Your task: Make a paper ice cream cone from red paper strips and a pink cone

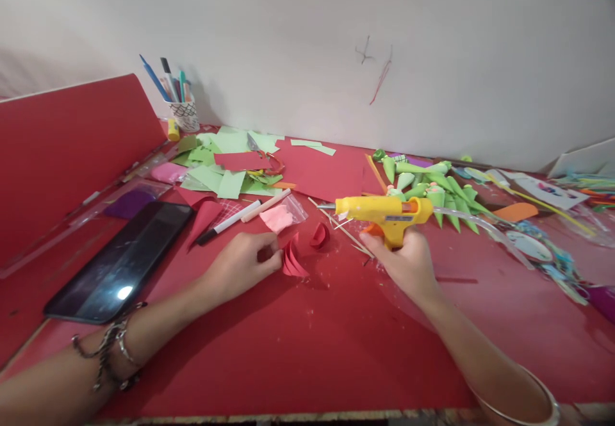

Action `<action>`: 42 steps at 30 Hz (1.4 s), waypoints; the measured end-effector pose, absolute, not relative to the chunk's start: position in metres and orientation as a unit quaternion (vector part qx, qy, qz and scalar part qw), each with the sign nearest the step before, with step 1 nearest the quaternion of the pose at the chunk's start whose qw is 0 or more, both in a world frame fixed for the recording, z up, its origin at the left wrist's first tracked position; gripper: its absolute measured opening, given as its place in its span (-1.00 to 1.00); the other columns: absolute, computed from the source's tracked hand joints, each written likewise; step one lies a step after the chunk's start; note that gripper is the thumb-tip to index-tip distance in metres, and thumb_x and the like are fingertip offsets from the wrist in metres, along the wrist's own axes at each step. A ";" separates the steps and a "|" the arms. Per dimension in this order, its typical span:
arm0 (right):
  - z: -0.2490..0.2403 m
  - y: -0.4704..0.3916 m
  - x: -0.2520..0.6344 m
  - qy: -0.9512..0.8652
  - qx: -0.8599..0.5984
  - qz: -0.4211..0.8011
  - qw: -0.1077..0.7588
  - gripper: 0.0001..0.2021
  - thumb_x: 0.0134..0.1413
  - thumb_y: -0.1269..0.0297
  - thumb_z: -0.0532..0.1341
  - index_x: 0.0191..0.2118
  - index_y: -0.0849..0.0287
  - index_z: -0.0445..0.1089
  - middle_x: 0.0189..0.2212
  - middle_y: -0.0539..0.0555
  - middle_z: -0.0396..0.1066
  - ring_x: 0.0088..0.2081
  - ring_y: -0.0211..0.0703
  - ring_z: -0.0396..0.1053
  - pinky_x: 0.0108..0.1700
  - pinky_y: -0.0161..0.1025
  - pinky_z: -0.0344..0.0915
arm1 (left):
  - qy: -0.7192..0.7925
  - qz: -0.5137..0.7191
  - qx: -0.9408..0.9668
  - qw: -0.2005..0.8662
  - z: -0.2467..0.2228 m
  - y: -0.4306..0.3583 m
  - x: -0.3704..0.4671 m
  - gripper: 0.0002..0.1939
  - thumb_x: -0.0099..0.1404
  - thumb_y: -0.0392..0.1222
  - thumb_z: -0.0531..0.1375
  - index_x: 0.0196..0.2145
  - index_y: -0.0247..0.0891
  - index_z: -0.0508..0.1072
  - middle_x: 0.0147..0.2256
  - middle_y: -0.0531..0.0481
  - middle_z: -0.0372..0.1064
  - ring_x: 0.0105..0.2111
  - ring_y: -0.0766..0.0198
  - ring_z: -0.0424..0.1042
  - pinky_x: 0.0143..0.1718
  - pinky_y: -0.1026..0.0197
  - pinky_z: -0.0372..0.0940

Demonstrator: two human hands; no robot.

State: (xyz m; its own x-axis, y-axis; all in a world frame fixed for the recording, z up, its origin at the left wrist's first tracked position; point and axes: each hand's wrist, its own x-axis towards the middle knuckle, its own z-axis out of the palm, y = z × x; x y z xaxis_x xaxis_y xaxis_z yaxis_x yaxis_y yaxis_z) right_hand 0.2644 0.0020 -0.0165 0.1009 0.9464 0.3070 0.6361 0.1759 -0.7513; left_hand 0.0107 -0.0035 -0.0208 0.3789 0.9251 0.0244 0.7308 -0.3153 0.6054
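My right hand (pixel 408 262) is wrapped round the handle of a yellow glue gun (pixel 369 209), whose nozzle points left and whose glue stick sticks out behind. My left hand (pixel 250 259) is closed in a pinch at the left edge of a folded red paper piece (pixel 294 258) with several curved layers. Just right of that piece, below the nozzle, lies a small curled red paper (pixel 319 236). Thin wooden sticks (pixel 343 229) lie under the front of the glue gun.
A phone (pixel 122 259), a black-and-white marker (pixel 228 222) and red paper cones lie left. Green paper scraps (pixel 230 182) and scissors (pixel 259 150) are behind, near a pen cup (pixel 185 115). Green paper cones (pixel 432 186) and coloured strings (pixel 562 259) lie right.
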 end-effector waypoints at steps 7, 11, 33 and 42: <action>-0.016 -0.005 0.258 -0.720 -0.570 0.027 0.394 -0.67 -0.22 0.09 0.25 -0.70 0.18 0.19 -0.81 -0.08 0.17 -0.73 -0.32 0.17 -0.65 -0.35 0.15 | 0.526 0.204 0.787 0.251 -0.021 -0.006 0.011 -0.84 0.13 -0.25 0.00 -0.59 -0.28 0.18 -0.64 0.15 0.17 -0.61 0.44 0.11 -0.59 0.37 -0.03; -0.017 -0.008 0.255 -0.726 -0.548 -0.057 0.411 -0.73 -0.23 0.19 0.25 -0.69 0.20 0.20 -0.81 -0.06 0.20 -0.75 -0.31 0.20 -0.65 -0.36 0.18 | 0.531 0.207 0.786 0.240 -0.019 -0.009 0.011 -0.84 0.13 -0.24 0.00 -0.58 -0.28 0.18 -0.65 0.15 0.18 -0.62 0.45 0.10 -0.60 0.37 -0.05; -0.011 -0.010 0.257 -0.748 -0.561 -0.040 0.352 -0.75 -0.25 0.35 0.08 -0.73 0.09 -0.04 -0.82 -0.09 0.01 -0.74 -0.32 0.05 -0.65 -0.31 0.07 | 0.532 0.230 0.785 0.218 -0.014 -0.014 0.011 -0.86 0.11 -0.26 -0.01 -0.58 -0.28 0.22 -0.64 0.13 0.21 -0.63 0.45 0.13 -0.60 0.37 -0.01; -0.013 -0.009 0.257 -0.751 -0.558 -0.016 0.351 -0.77 -0.24 0.35 0.09 -0.71 0.10 -0.01 -0.80 -0.08 0.02 -0.73 -0.31 0.05 -0.64 -0.31 0.04 | 0.533 0.230 0.785 0.215 -0.014 -0.014 0.011 -0.86 0.11 -0.27 0.00 -0.58 -0.29 0.22 -0.65 0.13 0.21 -0.64 0.45 0.13 -0.60 0.37 -0.02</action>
